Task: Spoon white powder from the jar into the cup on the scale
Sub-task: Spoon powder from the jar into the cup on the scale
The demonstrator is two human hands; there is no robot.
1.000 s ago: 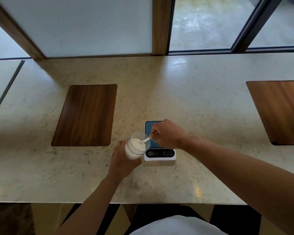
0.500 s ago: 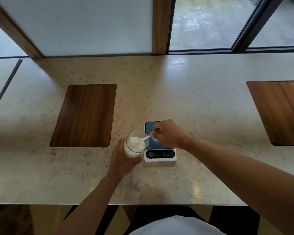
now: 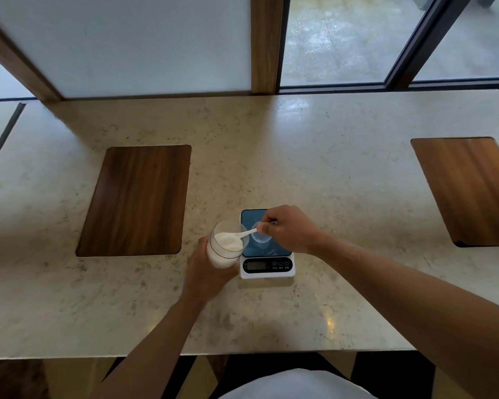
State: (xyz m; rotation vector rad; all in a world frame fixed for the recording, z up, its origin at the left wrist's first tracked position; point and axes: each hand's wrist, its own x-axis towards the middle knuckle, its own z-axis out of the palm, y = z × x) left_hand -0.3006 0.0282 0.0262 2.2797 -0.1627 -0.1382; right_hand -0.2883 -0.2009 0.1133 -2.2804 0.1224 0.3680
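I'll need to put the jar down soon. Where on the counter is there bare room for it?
Bare stone lies between the left wooden panel and the scale, and widely between the scale and the right wooden panel. It is crowded around the scale: left hand with jar, right hand with spoon over the cup.

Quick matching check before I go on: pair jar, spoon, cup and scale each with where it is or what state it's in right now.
Things:
1. jar
2. spoon
3. cup
4. scale

States:
A. bowl dipped in the powder
B. standing on the blue platform
C. tilted, in the left hand
D. resting on the counter

Pairs: 1-C, 2-A, 3-B, 4-D
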